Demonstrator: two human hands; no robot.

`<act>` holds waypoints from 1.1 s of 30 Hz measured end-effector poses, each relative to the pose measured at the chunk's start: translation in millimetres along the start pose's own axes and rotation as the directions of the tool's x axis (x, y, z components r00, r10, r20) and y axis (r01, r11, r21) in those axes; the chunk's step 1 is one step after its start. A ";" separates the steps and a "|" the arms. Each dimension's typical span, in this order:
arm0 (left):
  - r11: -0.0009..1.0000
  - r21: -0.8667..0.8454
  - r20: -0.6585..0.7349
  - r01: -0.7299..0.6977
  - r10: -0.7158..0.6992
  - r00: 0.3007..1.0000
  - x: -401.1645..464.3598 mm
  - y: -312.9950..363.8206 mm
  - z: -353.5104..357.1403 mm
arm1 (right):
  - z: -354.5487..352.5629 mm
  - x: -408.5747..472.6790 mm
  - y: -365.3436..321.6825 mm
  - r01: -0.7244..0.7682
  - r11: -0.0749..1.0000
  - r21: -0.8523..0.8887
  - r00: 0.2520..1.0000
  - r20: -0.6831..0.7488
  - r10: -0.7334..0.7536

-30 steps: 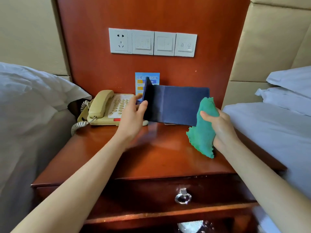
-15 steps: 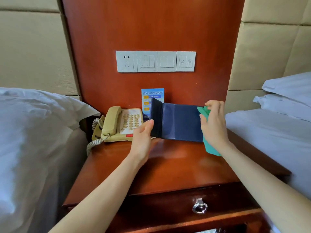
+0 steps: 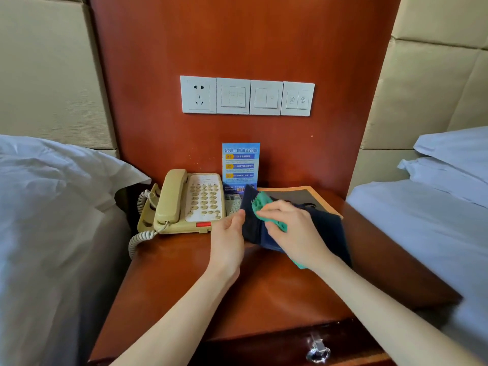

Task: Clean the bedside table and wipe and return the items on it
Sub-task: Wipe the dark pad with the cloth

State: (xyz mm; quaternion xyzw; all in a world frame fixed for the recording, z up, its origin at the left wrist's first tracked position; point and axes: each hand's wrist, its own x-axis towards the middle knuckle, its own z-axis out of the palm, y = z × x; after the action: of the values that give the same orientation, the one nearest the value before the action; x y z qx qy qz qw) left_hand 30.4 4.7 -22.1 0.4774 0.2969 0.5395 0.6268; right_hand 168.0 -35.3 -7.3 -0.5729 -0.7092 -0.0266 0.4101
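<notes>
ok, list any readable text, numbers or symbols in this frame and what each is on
"招嫖+刷单=诈骗": headline of the blue leaflet leaning on the wood panel.
"01", "02": yellow tags down the leaflet; the third tag and all body lines are too small to read.
"061": partial yellow digits at the leaflet's foot, cut off by the dark folder.
Phone keypad: blurred.
Wall switch plates: icons only, no words legible.

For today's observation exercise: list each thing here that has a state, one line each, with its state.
Left hand: holds the folder's left edge.
Right hand: presses the cloth on the folder.
Cloth: bunched under the right hand.
Folder: tilted, partly raised off the table.
Handset: on its cradle.
Drawer: shut.
Card: upright against the panel.
</notes>
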 end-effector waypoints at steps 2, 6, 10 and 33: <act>1.000 0.000 -0.021 -0.001 0.001 1.000 2.1 -0.1 0.0 | -8.5 -13.6 0.2 0.078 0.996 0.034 0.994 0.077 -0.080; 0.999 0.039 -0.043 -0.011 0.013 0.999 5.5 -1.8 -0.9 | -22.0 -27.5 3.1 0.266 0.964 -0.013 0.943 0.211 -0.257; 0.998 0.060 -0.077 -0.018 0.023 0.997 8.9 -1.1 -2.4 | -25.3 -32.1 9.3 0.441 0.897 -0.021 0.860 0.297 -0.415; 0.998 -0.065 -0.133 0.017 -0.026 0.991 12.8 5.8 0.1 | -58.7 39.0 54.6 -0.338 0.936 -0.094 0.910 0.221 0.351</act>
State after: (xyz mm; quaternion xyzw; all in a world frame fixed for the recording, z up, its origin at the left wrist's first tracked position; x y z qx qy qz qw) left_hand 31.3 16.8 -15.0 0.4166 0.3261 0.5728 0.6261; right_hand 245.6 -15.6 31.9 -0.6988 -0.6394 0.0949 0.3063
